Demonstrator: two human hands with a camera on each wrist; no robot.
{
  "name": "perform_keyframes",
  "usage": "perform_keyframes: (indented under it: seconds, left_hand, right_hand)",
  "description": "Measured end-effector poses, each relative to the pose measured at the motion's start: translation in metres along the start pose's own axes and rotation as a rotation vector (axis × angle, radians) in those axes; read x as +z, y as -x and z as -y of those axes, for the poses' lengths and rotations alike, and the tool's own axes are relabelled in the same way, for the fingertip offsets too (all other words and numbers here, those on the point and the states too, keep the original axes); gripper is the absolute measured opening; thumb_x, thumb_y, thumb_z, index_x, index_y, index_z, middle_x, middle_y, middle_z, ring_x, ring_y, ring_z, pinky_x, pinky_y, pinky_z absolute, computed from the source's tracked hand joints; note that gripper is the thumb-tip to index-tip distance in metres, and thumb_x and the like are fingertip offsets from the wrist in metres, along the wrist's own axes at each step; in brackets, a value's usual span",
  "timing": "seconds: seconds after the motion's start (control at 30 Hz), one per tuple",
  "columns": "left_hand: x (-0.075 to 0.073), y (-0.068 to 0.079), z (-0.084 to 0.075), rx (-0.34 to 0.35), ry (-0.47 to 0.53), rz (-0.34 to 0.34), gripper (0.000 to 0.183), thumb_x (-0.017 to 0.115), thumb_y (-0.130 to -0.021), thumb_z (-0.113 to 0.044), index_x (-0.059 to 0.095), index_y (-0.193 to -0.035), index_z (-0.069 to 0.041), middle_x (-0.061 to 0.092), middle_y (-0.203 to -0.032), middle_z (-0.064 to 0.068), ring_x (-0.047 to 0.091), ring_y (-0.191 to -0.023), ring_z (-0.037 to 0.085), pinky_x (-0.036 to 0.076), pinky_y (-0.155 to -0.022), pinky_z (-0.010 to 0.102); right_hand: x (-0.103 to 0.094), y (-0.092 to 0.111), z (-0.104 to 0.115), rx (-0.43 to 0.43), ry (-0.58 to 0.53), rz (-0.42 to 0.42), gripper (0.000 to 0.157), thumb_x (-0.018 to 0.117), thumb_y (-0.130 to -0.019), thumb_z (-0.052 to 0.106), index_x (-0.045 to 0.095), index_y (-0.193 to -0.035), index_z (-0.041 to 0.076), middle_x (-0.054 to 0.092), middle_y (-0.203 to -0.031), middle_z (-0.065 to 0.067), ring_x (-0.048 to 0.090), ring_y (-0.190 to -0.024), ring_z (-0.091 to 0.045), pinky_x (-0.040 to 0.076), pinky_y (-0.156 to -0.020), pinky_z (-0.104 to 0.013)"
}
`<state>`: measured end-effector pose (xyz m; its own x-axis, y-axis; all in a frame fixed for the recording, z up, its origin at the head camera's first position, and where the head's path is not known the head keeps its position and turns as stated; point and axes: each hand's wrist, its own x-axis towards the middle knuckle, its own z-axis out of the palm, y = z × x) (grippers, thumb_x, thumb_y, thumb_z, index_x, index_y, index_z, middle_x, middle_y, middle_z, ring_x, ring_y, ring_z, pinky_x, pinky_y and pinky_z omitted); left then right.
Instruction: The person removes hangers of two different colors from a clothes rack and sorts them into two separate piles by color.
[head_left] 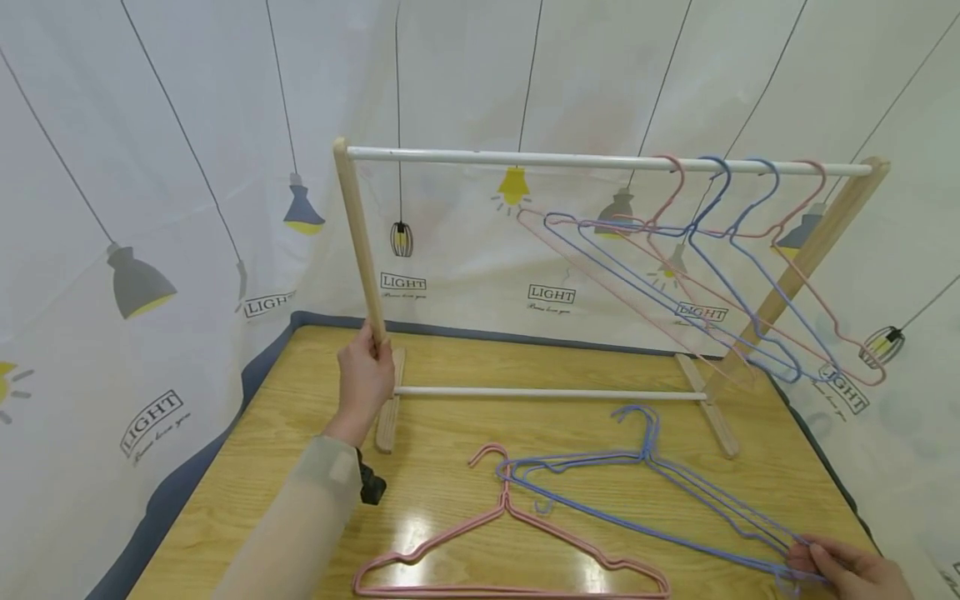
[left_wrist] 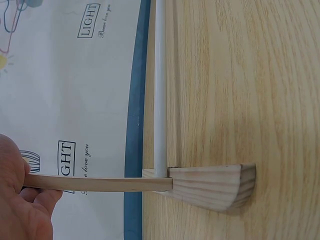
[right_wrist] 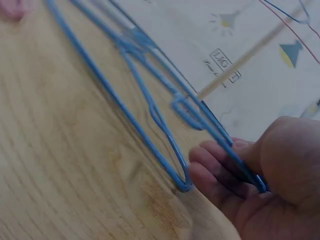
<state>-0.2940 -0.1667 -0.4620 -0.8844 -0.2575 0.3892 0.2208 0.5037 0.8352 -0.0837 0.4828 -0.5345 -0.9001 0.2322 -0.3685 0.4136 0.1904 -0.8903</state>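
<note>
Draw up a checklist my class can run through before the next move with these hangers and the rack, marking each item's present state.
1. Rack upright on the table: ok.
2. Left post held: ok, the left grip is on it.
3. Right grip on a blue hanger: ok, at one end.
4. Held hanger clear of another blue hanger: not ok, they overlap in the head view.
5. Space on the top rail: ok, its left part is bare; four hangers hang toward the right.
6. Blue wire not touching the pink hanger on the table: cannot tell, they cross just below its hook.
</note>
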Motion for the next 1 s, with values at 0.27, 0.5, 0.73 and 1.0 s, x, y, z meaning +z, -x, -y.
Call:
perform_keyframes:
  seconds: [0.27, 0.5, 0.73, 1.0]
  left_hand:
    - [0.001, 0.000, 0.000, -0.006, -0.007, 0.002, 0.035, 0.056, -0.107, 0.000, 0.061, -0.141, 0.003, 0.072, -0.119, 0.027, 0.073, -0.099, 0.034, 0.060, -0.078, 0.050]
    - [0.000, 0.001, 0.000, 0.007, 0.007, -0.004, 0.032, 0.057, -0.106, 0.001, 0.063, -0.137, 0.003, 0.072, -0.118, 0.028, 0.073, -0.096, 0.035, 0.060, -0.075, 0.049]
    - [0.000, 0.000, 0.002, 0.015, 0.004, -0.009, 0.027, 0.058, -0.105, 0.001, 0.065, -0.131, 0.001, 0.073, -0.115, 0.027, 0.073, -0.090, 0.033, 0.059, -0.071, 0.048]
    - [0.002, -0.001, 0.002, 0.020, -0.003, -0.008, 0.027, 0.058, -0.106, 0.001, 0.064, -0.132, 0.001, 0.073, -0.116, 0.027, 0.073, -0.093, 0.034, 0.060, -0.072, 0.049]
  right_hand:
    - [0.030, 0.013, 0.026, -0.216, 0.385, -0.356, 0.035, 0.064, -0.107, 0.008, 0.062, -0.130, -0.019, 0.079, -0.098, -0.016, 0.071, -0.073, 0.000, 0.057, -0.065, -0.020]
    - [0.044, 0.025, 0.055, -0.408, 0.340, -0.428, 0.030, 0.066, -0.106, 0.008, 0.067, -0.125, -0.015, 0.079, -0.090, 0.006, 0.070, -0.075, 0.006, 0.056, -0.067, -0.016]
    - [0.055, 0.037, 0.099, -0.480, 0.232, -0.463, 0.028, 0.067, -0.106, 0.010, 0.070, -0.127, -0.008, 0.074, -0.091, 0.023, 0.069, -0.080, 0.009, 0.054, -0.072, -0.011]
    - [0.069, 0.056, 0.160, -0.688, 0.177, -0.514, 0.027, 0.070, -0.101, 0.001, 0.073, -0.127, -0.004, 0.077, -0.102, 0.016, 0.072, -0.090, 0.004, 0.051, -0.079, -0.008]
